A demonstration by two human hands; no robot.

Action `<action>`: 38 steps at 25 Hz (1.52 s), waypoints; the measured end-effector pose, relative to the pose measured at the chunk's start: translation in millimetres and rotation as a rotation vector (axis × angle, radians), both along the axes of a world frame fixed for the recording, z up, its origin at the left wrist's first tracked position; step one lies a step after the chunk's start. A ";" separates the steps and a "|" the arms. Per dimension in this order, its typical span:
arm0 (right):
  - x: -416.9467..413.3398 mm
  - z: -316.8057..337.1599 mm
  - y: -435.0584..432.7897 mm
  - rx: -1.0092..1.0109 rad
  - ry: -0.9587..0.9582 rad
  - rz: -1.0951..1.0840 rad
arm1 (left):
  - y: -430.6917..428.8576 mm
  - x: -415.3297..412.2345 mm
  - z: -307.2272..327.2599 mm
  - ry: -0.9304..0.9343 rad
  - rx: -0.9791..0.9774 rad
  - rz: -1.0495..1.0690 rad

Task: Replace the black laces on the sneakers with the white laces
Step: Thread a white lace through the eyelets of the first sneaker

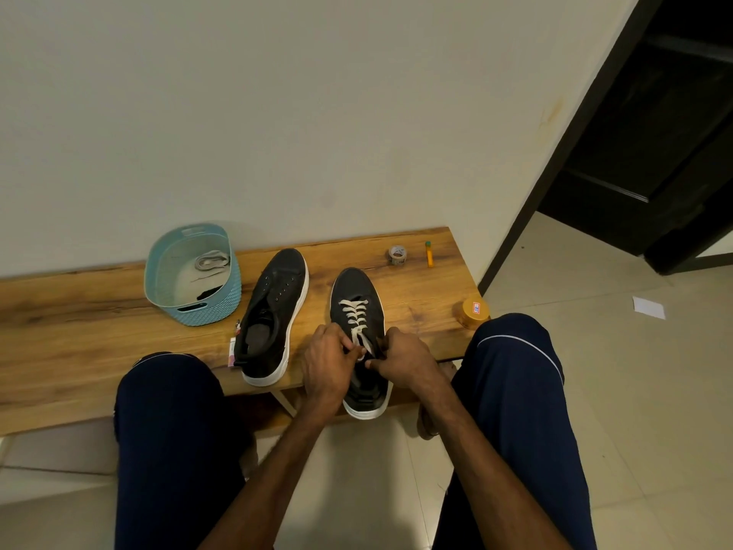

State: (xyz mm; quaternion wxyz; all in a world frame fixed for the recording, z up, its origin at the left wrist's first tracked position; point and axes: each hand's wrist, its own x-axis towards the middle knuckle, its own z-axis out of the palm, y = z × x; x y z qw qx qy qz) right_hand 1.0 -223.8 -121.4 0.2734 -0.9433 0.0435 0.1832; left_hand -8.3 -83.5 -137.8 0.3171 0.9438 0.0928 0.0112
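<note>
Sneaker [354, 285] with white laces [354, 311] lies between unlaced sneaker [279, 299] and jar [472, 310].

On the desk [79, 303], left to right: basket [222, 307] holding laces [212, 260], unlaced sneaker [273, 311], laced sneaker [357, 295] with heel past the front edge, jar [472, 311] at the right edge. Behind, nearer the wall: tape roll [397, 254], small tube [429, 254] just right of it.

Tape roll [397, 254] and orange tube [429, 254] on the wooden bench [79, 311], orange jar [472, 310] at its edge.
</note>
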 end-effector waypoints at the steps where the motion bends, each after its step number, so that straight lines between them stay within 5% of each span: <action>1: 0.5 -0.2 -0.3 -0.006 0.003 0.001 | 2.6 2.1 -1.2 0.032 -0.077 0.016; 8: 6.9 -3.3 3.8 -0.015 -0.067 -0.084 | 19.1 12.6 -6.9 0.176 -0.393 -0.023; 23: 59.0 -3.6 17.1 0.071 -0.223 -0.265 | 50.3 59.8 27.5 -0.003 -0.334 -0.113; 26: 47.5 15.0 40.3 -0.046 -0.439 -0.122 | 104.5 58.4 48.8 -0.178 -0.151 0.082; 28: 36.7 29.1 69.1 0.052 -0.508 0.155 | 144.3 54.2 51.7 -0.091 -0.030 0.180; 31: 18.5 23.8 112.0 0.041 -0.356 0.541 | 164.0 40.9 48.8 0.158 0.051 0.100; 38: 9.1 -2.2 133.9 -0.110 -0.256 0.618 | 166.7 14.3 42.9 0.226 -0.046 -0.024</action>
